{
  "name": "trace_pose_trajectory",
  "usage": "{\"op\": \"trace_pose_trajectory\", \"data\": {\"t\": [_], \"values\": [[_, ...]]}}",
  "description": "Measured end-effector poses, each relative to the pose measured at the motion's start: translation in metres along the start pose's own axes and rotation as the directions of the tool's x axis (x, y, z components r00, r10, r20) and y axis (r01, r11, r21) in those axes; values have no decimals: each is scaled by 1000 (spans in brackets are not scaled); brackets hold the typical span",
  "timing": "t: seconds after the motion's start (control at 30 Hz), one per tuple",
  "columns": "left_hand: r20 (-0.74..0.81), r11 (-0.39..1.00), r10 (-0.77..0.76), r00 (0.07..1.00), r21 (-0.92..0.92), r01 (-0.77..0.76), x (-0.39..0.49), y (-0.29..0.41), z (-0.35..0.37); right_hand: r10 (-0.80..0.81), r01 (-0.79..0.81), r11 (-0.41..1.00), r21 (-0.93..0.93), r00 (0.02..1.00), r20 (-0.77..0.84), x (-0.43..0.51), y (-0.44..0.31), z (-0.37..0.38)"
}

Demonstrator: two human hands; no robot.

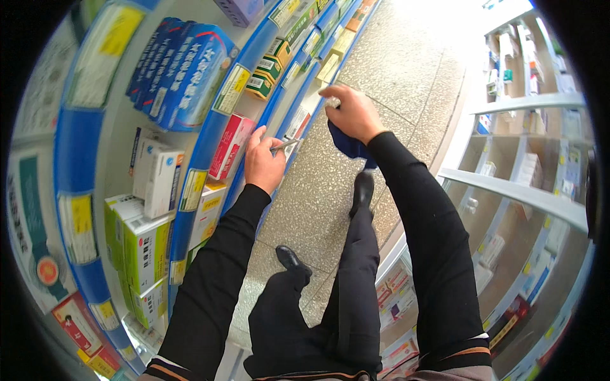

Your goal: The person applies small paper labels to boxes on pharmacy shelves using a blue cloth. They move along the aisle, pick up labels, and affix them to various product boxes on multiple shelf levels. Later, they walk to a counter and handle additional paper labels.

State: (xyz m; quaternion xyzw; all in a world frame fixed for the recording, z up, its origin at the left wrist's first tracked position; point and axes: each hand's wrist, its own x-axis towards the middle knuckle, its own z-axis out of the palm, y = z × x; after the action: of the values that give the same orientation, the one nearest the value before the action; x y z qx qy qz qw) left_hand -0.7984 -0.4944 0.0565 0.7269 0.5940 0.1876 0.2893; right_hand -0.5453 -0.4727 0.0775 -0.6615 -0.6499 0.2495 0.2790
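Note:
Before the shelving at the left, my left hand (264,163) is closed around a thin silvery metal tool (285,145); its exact kind is hard to tell. The hand is close to a red and pink medicine box (228,151) on the shelf. Further right, over the floor, my right hand (356,114) has its fingers curled. From it hangs a dark blue cloth (344,142), partly hidden behind the hand and wrist. Green and gold boxes (267,71) stand on the shelf ahead of my left hand.
Blue shelf edges with price labels (232,89) run along the left. Blue boxes (190,78), white boxes (159,176) and green-white boxes (145,252) stand there. A glass-fronted cabinet (514,190) lines the right. Between them is a speckled floor (319,205) with my shoes on it.

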Motion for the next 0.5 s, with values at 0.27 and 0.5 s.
{"op": "trace_pose_trajectory", "data": {"t": [0.27, 0.5], "values": [[-77, 986, -168, 983, -19, 167, 24, 35, 12, -431, 433, 898, -74, 901, 42, 112, 38, 37], [-36, 840, -451, 892, -354, 411, 47, 51, 10, -512, 578, 802, -150, 795, 326, 147, 43, 22]]}}
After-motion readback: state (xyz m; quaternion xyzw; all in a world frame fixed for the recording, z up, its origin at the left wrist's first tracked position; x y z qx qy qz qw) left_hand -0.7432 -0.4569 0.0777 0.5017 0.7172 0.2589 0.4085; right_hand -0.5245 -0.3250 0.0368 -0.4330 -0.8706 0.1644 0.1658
